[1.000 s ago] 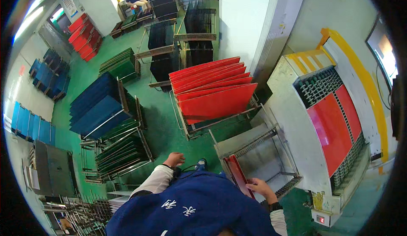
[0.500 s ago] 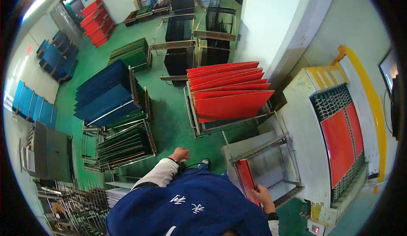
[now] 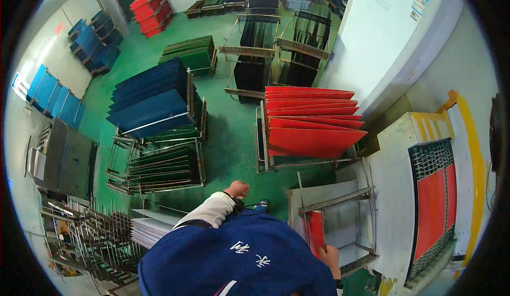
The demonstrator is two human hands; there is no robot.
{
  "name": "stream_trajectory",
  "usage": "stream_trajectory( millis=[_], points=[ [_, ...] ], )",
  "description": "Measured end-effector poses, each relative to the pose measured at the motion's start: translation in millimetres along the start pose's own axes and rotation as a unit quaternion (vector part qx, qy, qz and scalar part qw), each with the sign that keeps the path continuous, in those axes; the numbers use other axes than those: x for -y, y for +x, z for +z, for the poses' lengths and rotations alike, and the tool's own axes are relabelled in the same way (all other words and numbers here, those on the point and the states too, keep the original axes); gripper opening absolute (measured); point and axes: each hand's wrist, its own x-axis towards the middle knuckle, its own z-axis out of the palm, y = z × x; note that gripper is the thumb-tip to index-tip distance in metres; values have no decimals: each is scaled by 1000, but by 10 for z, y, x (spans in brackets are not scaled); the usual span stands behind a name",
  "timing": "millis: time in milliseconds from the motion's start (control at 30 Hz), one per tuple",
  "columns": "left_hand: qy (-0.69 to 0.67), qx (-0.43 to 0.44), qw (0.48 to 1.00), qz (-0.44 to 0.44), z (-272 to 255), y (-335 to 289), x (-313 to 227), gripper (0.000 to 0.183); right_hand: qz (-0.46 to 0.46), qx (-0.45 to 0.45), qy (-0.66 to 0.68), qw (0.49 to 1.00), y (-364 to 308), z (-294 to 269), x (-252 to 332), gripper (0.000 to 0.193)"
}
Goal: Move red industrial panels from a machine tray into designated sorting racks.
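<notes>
My right hand (image 3: 330, 259) grips the near end of a narrow-looking red panel (image 3: 315, 232), seen nearly edge-on. That panel stands upright in a metal slotted rack (image 3: 340, 199), against its left side. My left hand (image 3: 238, 189) hangs in the air in front of my body, fingers curled and nothing visible in them. To the right, more red panels (image 3: 431, 211) lie on the chain-like conveyor opening of a white machine (image 3: 390, 189). Ahead of the rack, several large red panels (image 3: 316, 136) lean together in another metal rack.
Racks of dark blue panels (image 3: 151, 99) and dark green panels (image 3: 164, 168) stand on the left of the green floor (image 3: 226, 152). Dark racks (image 3: 255, 51) stand farther off. Stacked red crates (image 3: 151, 9) sit at the far left, and white sheets (image 3: 151, 229) beside me.
My view has turned left, so the surroundings appear farther right. My right hand stays on the red panel in the rack, and my left hand remains curled in front of me.
</notes>
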Motion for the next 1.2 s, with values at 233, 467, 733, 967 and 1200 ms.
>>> stream_trajectory(
  millis=[233,467,733,967,1200],
  points=[
    [-59,7,996,-68,10,118,-71,26,24,-55,3,998,-107,-66,10,20],
    [109,-40,993,25,195,-71,-127,19,20,-102,45,994,-217,-117,90,18],
    [84,-34,996,-17,344,-3,-74,25,-1,-107,54,993,-441,-667,579,19],
    [144,62,985,68,382,241,71,30,-2,-134,7,991,-583,-1200,696,24],
    [41,93,995,-19,717,38,-138,35,34,-138,-7,990,-828,-1749,570,23]
  ],
)
